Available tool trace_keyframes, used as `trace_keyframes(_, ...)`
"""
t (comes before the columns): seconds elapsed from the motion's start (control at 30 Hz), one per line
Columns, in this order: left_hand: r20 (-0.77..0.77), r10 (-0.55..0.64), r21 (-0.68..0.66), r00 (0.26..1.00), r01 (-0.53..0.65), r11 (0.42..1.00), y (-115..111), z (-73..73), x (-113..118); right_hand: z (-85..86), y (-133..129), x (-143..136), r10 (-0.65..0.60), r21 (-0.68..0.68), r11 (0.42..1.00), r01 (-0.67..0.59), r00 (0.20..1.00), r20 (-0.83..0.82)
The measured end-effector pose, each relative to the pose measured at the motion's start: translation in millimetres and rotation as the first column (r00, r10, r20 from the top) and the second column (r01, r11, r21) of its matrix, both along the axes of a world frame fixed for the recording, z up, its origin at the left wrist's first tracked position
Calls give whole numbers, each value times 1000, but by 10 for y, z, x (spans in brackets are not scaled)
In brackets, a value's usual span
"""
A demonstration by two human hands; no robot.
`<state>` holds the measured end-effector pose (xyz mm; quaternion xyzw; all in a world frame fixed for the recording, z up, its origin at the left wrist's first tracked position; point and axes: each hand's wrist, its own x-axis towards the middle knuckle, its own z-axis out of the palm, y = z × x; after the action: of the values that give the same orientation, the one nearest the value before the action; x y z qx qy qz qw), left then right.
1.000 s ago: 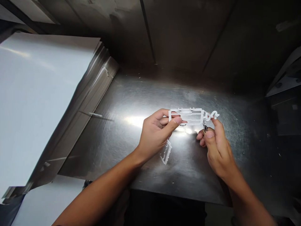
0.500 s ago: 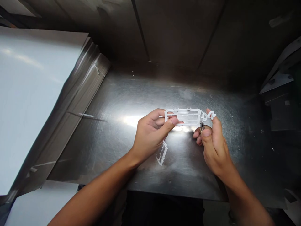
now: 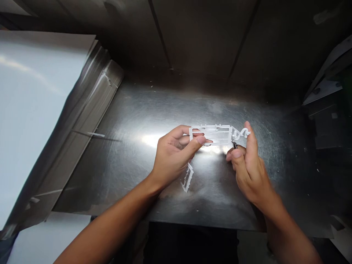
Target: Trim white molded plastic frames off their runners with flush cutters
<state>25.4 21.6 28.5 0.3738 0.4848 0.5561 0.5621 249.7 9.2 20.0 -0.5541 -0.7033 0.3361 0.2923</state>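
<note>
My left hand (image 3: 176, 150) pinches a white rectangular plastic frame (image 3: 217, 127) between thumb and fingers at its left end. A curly white plastic piece (image 3: 242, 133) joins the frame's right end. My right hand (image 3: 249, 165) is wrapped round a small metal cutting tool (image 3: 234, 143), most of it hidden in the palm. The tool's tip touches or lies very close to the frame's right edge. My right index finger stretches up beside the curly piece. Below my left hand a second, narrow white frame part (image 3: 189, 178) shows; its upper end is hidden by the hand.
A scratched metal table (image 3: 132, 110) lies under my hands, with small white specks on it. On the left stands a tall stack of white sheets (image 3: 35, 91). A thin white strip (image 3: 96, 134) sticks out by its side. Dark panels rise behind; pale objects stand far right.
My right index finger has straightened upward beside the curly piece. Both hands and the frame appear slightly further left as the view shifts. Both hands keep their holds.
</note>
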Motion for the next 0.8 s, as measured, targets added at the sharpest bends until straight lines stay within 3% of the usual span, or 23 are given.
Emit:
trace_keyframes(0.37,32,-3,-35,999,5,999,-3,-29,8,10,-40,-58,-62,95,994,61,998,11)
trace_keyframes(0.57,224,-62,-116,973,89,989,81,-41,-12,5,-55,-17,23,33,999,-19,993,-118)
trace_keyframes(0.67,519,-109,-235,848,264,936,132,-22,-58,-18,-39,28,24,104,994,-19,999,-43)
trace_keyframes(0.8,781,-118,-252,614,482,839,164,-22,-152,-187,9,59,-46,330,942,-56,955,294)
